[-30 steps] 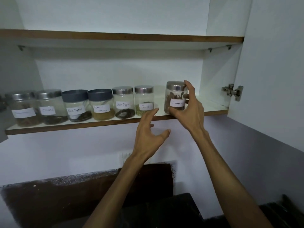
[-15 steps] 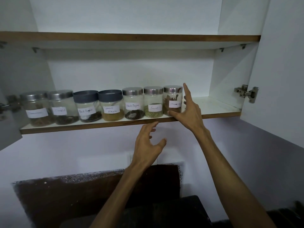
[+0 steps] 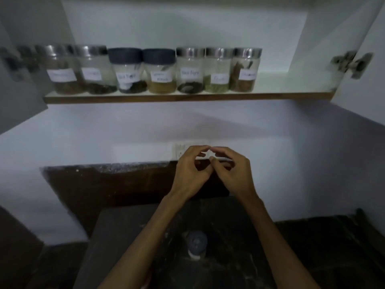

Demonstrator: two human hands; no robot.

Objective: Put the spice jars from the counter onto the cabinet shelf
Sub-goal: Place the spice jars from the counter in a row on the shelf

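Note:
Several labelled spice jars stand in a row on the cabinet shelf [image 3: 291,95]. The rightmost is a steel-lidded jar of brown sticks [image 3: 245,69], next to a fennel jar [image 3: 218,70]. Two jars with dark lids [image 3: 141,70] stand mid-row. Below the shelf, my left hand [image 3: 190,174] and my right hand [image 3: 234,174] hover close together in front of the wall, fingers curled and apart, holding nothing. One small jar with a grey lid [image 3: 196,244] stands on the dark counter [image 3: 312,247] between my forearms.
The right cabinet door [image 3: 373,65] hangs open with its hinge [image 3: 352,63] at shelf height. The left door [image 3: 16,90] is open too. A white wall socket [image 3: 180,150] sits behind my hands. Bare shelf lies right of the jars.
My right hand let go of the rightmost jar, which now stands in the row. Both hands dropped from the shelf to mid-wall height. The view tilted down, showing the counter.

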